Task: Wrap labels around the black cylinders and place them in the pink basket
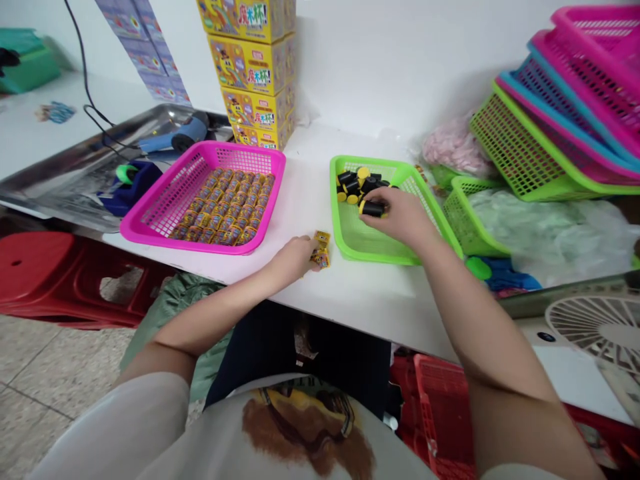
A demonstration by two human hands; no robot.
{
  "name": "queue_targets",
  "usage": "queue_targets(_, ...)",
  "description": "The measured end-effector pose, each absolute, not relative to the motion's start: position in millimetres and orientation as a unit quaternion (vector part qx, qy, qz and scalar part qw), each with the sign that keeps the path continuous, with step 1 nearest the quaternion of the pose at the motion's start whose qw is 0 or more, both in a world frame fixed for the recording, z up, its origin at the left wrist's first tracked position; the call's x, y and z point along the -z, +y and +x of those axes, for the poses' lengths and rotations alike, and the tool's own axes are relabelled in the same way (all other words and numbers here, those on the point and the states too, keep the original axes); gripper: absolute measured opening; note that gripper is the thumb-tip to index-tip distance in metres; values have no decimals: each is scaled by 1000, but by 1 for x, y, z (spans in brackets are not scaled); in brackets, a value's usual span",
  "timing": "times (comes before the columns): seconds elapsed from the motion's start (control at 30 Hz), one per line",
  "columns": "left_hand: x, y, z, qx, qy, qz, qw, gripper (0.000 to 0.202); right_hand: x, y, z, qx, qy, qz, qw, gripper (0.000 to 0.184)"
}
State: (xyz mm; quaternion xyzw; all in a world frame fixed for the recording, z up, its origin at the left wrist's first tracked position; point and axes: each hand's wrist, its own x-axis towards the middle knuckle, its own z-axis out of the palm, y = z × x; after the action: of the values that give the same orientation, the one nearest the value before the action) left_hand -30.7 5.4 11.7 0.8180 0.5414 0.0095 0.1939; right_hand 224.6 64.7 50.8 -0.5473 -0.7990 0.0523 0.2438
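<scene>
White tabletop (307,187) against a white wall (375,73). Black plastic-looking cylinder with yellow ends (373,209) is pinched in my right hand (400,212), over the lime-green mesh plastic basket (363,237), long axis roughly 9-to-3. Small yellow printed labels (323,238) sit at its 8 o'clock; my left hand (296,257) is nearer those, fingers touching, can't tell if gripping. Loose black-and-yellow cylinders (352,186) at its 11. Magenta mesh plastic basket (200,247) at my left hand's 10.
</scene>
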Motion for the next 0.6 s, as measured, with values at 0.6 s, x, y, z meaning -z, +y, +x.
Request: queue_targets(0.6,-17,3,-28,10,605,794,65,42,-12,8,250,-188,-674,-506,504,43)
